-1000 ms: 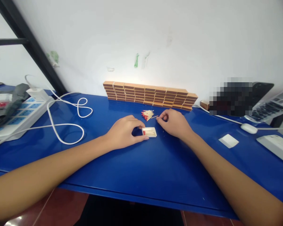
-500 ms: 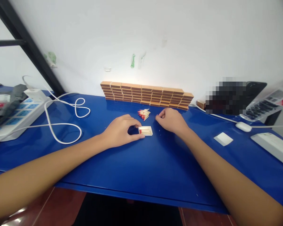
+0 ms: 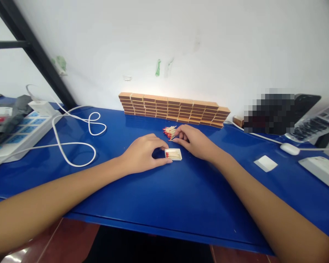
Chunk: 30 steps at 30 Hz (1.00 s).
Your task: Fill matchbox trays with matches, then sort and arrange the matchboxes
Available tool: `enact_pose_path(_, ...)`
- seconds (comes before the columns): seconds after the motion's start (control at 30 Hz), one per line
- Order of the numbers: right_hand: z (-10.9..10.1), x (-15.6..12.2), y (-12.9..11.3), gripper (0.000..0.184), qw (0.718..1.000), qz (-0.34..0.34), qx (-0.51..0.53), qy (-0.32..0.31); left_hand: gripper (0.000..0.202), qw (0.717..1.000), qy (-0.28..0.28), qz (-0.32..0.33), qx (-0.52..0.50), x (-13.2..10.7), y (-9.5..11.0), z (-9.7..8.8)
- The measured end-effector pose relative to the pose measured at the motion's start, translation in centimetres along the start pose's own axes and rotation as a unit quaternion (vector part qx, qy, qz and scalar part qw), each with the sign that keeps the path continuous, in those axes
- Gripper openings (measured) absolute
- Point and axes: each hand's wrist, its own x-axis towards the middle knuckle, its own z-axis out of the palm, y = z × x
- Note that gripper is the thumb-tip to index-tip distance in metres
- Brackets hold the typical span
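Observation:
A small white matchbox tray (image 3: 178, 158) lies on the blue table with several red-tipped matches (image 3: 174, 155) inside. My left hand (image 3: 142, 153) grips its left end between thumb and fingers. Just behind the tray sits a loose pile of red-headed matches (image 3: 169, 132). Over the right side of that pile is my right hand (image 3: 193, 140), its thumb and forefinger apart and touching or nearly touching the matches. I cannot make out any match held between them.
Stacked matchboxes (image 3: 170, 107) form a low row against the wall. To the left are a white cable (image 3: 94, 149) and a power strip (image 3: 30, 135). A white square piece (image 3: 265, 163), a white oval object on a cord (image 3: 290, 148) and a dark phone-like device (image 3: 304, 104) are to the right.
My right hand has moved left to the match pile, and its fingers have parted from a closed curl. The left hand keeps hold of the tray. The view has shifted slightly.

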Motion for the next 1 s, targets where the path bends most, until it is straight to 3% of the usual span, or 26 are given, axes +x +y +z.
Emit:
enact_pose_path(0.33, -0.1, -0.3, -0.4, 0.011, 0.999, 0.021, -0.044, -0.008, 0.026, 1.0, 0.0, -0.006, -0.001, 0.0, -0.1, 0.0)
enact_pose_path(0.57, -2.2, -1.5, -1.9, 0.01, 0.999, 0.024, -0.021, 0.01, 0.028, 0.999, 0.019, -0.03, 0.018, 0.1, -0.5, 0.1)
enact_pose_path(0.8, -1.4, -2.4, -4.1, 0.011, 0.997, -0.027, 0.019, -0.065, 0.029, 0.999, 0.025, -0.022, 0.015, 0.1, -0.5, 0.1)
enact_pose_path(0.9, -1.0, -2.3, -3.5, 0.011, 0.998, -0.011, 0.034, -0.046, 0.028, 0.999, 0.025, -0.02, 0.019, 0.1, -0.5, 0.1)
enact_pose_path(1.0, -0.8, -1.9, -2.5, 0.013, 1.0, 0.001, 0.017, 0.021, 0.028, 0.999, 0.023, -0.022, 0.012, 0.1, -0.4, 0.1)
